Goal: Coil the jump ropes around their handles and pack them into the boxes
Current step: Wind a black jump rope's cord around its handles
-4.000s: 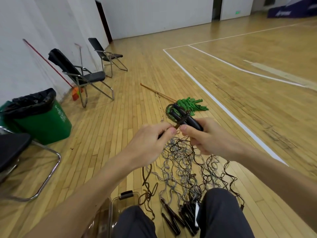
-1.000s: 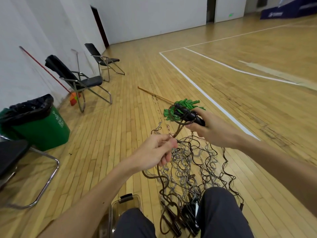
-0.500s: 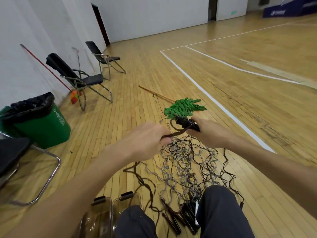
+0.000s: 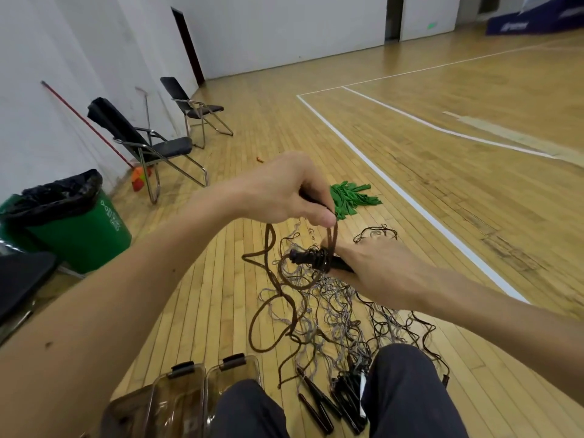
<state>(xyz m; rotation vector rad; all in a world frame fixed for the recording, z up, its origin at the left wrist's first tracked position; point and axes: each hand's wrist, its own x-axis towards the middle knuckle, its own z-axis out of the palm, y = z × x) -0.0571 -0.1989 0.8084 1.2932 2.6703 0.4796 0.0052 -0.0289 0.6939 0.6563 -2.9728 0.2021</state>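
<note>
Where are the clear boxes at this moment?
In the head view, the clear boxes stand side by side on the floor at bottom left, just left of the person's left knee.

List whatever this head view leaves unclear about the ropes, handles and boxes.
All in the head view:
- Handles: far ends hidden inside the right hand; their number unclear under the coils.
- Brown rope: its path through the left hand hidden by the fingers.
- Boxes: cut off by the bottom edge, partly behind a knee; contents unreadable.
- Tangled ropes: count too thin and tangled to tell.
</note>
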